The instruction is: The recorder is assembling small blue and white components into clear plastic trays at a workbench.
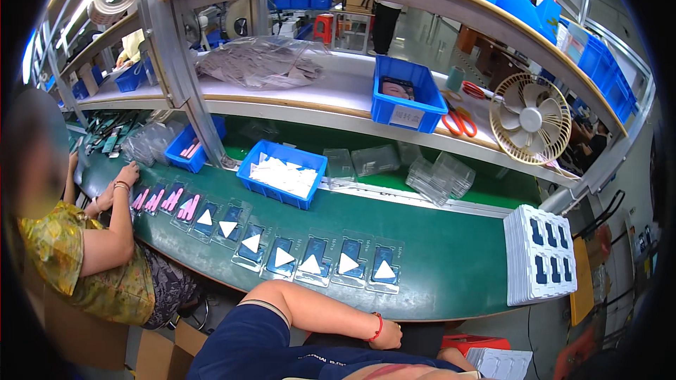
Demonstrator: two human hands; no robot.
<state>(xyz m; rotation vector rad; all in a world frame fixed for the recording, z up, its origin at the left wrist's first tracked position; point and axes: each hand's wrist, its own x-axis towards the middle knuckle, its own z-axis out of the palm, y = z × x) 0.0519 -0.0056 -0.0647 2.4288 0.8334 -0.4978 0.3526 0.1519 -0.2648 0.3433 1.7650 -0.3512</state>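
Fingers of the left grip (386, 336) hard to make out against dark ground; whether it is open or closed, or holds anything, cannot be told. Right grip out of sight: only a patch of bare skin (458, 359) at the lower edge, right of the left one, beside a red bin (476, 342) and white trays (498, 364), both partly cut off. Green tabletop (451, 260) beyond the left grip, its near edge bowed by the lens. Clear packs (384, 269) with dark blue inserts run in a row from just beyond that grip away to its left; the nearest seven bear white triangles, farther ones pink pieces (188, 207). Blue bin (283, 197) of white pieces farther back and left; stack of white trays with dark pieces (541, 260) well to the right. Shelf (338, 74) past the tabletop carries a blue box (406, 102), orange-handled scissors (459, 122) and a bagged heap (260, 63); fan (530, 119) at its right end. Far left of the grip, a co-worker (91, 253) in a yellow patterned top, hands over the tabletop. Left grip lies palm-side unseen, red band (377, 326) at the wrist, near the tabletop's edge; contact unclear.
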